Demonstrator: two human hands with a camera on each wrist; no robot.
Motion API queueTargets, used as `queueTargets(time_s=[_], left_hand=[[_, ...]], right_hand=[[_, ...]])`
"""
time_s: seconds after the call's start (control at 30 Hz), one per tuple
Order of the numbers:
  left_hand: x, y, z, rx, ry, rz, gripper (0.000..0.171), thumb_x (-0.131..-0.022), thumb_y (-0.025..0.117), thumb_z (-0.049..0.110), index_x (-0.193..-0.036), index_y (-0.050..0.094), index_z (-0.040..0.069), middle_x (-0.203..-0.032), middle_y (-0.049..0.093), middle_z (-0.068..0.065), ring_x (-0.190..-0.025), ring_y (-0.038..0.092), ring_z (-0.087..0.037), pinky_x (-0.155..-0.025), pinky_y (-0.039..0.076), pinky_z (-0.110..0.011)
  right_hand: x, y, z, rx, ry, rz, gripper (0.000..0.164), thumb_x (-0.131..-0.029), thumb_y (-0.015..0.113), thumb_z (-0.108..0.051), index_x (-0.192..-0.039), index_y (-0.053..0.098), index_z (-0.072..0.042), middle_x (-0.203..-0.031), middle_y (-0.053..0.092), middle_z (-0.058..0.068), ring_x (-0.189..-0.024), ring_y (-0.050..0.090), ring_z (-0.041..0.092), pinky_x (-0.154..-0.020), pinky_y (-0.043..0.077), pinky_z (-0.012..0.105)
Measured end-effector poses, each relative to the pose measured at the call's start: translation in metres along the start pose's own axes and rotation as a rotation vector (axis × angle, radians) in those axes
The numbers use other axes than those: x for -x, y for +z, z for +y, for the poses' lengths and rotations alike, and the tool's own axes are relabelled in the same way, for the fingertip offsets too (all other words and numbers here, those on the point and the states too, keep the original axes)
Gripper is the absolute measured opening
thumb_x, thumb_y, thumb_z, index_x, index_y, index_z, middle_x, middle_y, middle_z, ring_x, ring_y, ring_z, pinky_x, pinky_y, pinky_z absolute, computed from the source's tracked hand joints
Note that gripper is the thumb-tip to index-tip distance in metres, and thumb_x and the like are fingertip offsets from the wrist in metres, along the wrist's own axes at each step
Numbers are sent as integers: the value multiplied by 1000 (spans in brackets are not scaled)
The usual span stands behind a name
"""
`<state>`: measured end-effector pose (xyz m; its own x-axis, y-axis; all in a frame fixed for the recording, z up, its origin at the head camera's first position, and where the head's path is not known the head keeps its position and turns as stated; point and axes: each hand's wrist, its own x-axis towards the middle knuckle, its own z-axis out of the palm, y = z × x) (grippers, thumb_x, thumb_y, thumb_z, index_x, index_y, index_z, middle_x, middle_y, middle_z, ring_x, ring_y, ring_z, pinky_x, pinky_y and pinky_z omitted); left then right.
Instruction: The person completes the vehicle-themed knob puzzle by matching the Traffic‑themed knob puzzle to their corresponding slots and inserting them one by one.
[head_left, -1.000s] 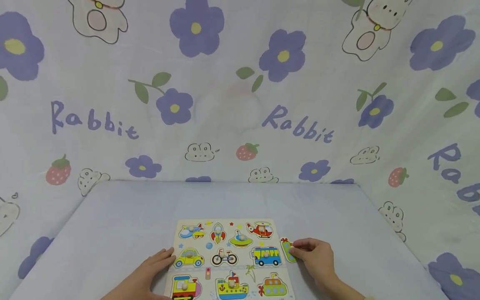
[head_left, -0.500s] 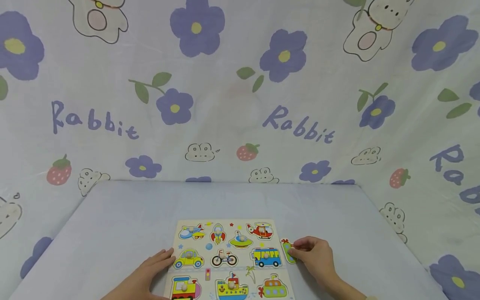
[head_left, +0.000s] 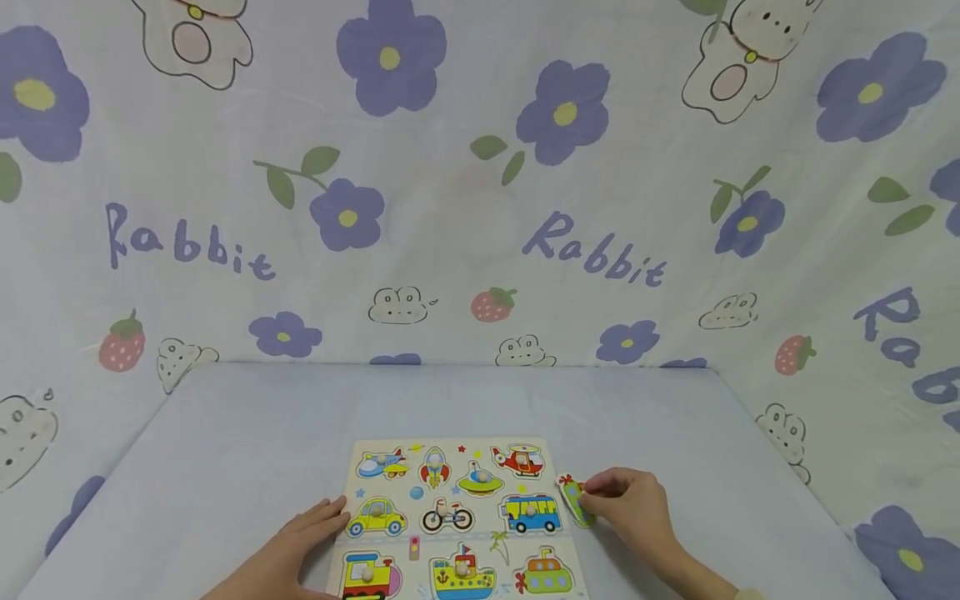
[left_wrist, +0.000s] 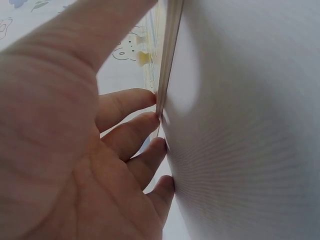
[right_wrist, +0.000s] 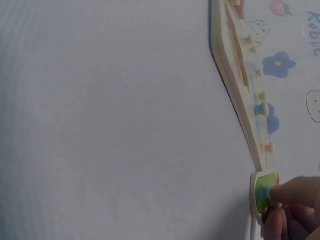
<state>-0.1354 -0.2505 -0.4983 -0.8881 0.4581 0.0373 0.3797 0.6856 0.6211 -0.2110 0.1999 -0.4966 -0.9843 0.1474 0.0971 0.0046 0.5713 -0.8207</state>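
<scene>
A wooden knob puzzle board (head_left: 457, 542) with vehicle pieces lies at the near middle of the table. My left hand (head_left: 303, 542) rests its extended fingertips against the board's left edge; the left wrist view shows those fingers (left_wrist: 132, 135) lined up along it. Just off the board's right edge, my right hand (head_left: 633, 512) pinches a green submarine puzzle piece (head_left: 576, 502) between thumb and fingers. The piece is tilted, its red propeller end pointing away from me. In the right wrist view, the submarine piece (right_wrist: 264, 192) appears beside the board's corner. A submarine picture (head_left: 545, 573) without a knob fills the lower right recess.
Knobbed pieces sit in the board, among them a bus (head_left: 532, 512), a bicycle (head_left: 447, 517), a ship (head_left: 462, 575) and a helicopter (head_left: 519, 460). A pale cloth covers the table (head_left: 450, 400). Printed fabric (head_left: 450, 167) hangs behind and at both sides.
The submarine piece has tipped slightly in my right hand, so more of its pale edge shows, and its position is nearly the same. My left hand and the board stay put.
</scene>
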Motion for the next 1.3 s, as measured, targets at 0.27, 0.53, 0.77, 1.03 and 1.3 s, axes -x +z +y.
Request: queueTargets(time_s=[0.27,0.53,0.77,1.03,1.3], left_hand=[[0,-1,-1,10,-9,2,100,-69,84,56,-143,48,-2,-154,34,-19,-140,24,-46,-104,25,-69],[1,-2,1,7,7,3,99,-70,85,53,-143,47,-2,-153,34,-21,-139,25,-48,-103,27,-70],[0,0,2,24,-25,0,101,-68,84,56,-143,48,-1,-154,34,-19,-140,24,-47,-104,25,-69],[0,2,1,2,-16,6,102,-68,83,59,-142,48,-2,-153,35,-20,-140,25,-47,-104,26,-69],[0,3,0,11,-29,5,102,-68,84,57,-143,48,-1,-153,35,-19,-140,25,-47,-103,27,-69]], right_hand=[[-6,-5,-5,-124,-79,-85,17,-72,86,-1,-82,75,-10,-84,73,2,-74,67,18,-65,55,24],[-2,-9,-17,-222,-163,-325,17,-74,86,-5,-86,74,-5,-86,73,6,-73,67,24,-63,56,27],[13,-6,-23,-247,-200,-518,15,-76,84,-6,-86,73,-2,-84,72,9,-68,61,18,-60,52,23],[24,3,-17,-243,-179,-643,16,-74,85,-7,-85,73,-4,-85,72,9,-70,61,17,-63,53,22],[31,8,-15,-193,-170,-678,14,-75,83,-7,-83,72,-6,-84,72,7,-70,60,18,-61,51,21]])
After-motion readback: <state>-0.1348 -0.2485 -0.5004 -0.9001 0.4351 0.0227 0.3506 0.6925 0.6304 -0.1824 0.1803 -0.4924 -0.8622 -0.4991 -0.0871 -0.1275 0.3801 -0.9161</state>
